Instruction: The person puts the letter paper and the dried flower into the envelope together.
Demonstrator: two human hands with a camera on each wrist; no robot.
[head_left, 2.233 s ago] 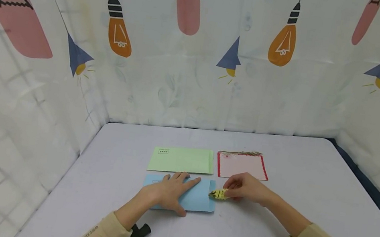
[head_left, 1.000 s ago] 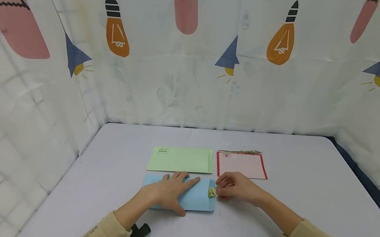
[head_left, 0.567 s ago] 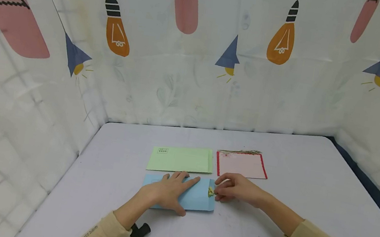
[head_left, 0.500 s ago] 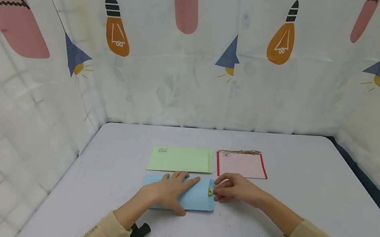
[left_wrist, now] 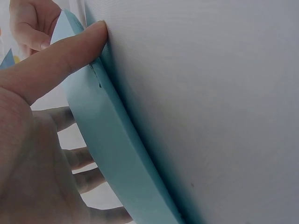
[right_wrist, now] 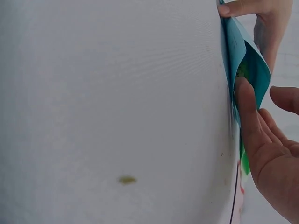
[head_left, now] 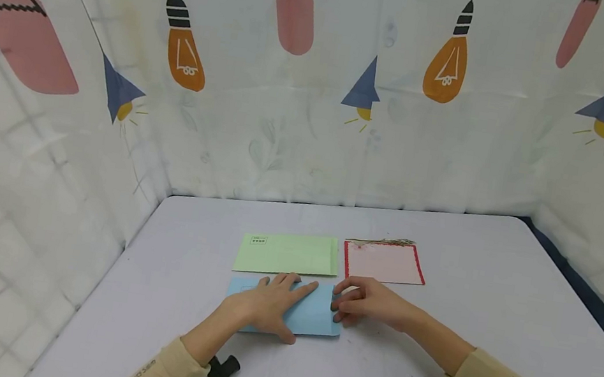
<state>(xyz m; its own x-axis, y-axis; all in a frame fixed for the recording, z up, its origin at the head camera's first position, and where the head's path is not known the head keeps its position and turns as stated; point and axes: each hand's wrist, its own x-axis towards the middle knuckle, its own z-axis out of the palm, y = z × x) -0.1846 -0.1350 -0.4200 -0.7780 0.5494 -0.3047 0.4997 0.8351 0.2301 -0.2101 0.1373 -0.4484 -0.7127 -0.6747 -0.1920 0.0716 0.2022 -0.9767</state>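
Note:
A light blue envelope (head_left: 318, 321) lies on the white table, its end with the flap facing right. Spread across it, my left hand (head_left: 269, 310) holds it down, the thumb at its near edge. My right hand (head_left: 369, 304) is at the envelope's right end, fingers bent. In the right wrist view the envelope's mouth gapes, and one fingertip reaches inside it against a yellow-green dried flower (right_wrist: 241, 71). Most of the flower is hidden within the paper. Another digit stands apart from the envelope, outside the mouth.
Behind the blue envelope lies a green envelope (head_left: 289, 256). To its right is a pink card (head_left: 386, 265) with a red border, and thin dried stems (head_left: 387, 242) lie along its far edge. A white curtain (head_left: 307, 150) with printed lamps hangs behind the table.
My right hand has moved left to the envelope's mouth, and the yellow-green flower has gone from outside into the envelope. The left hand has stayed in place.

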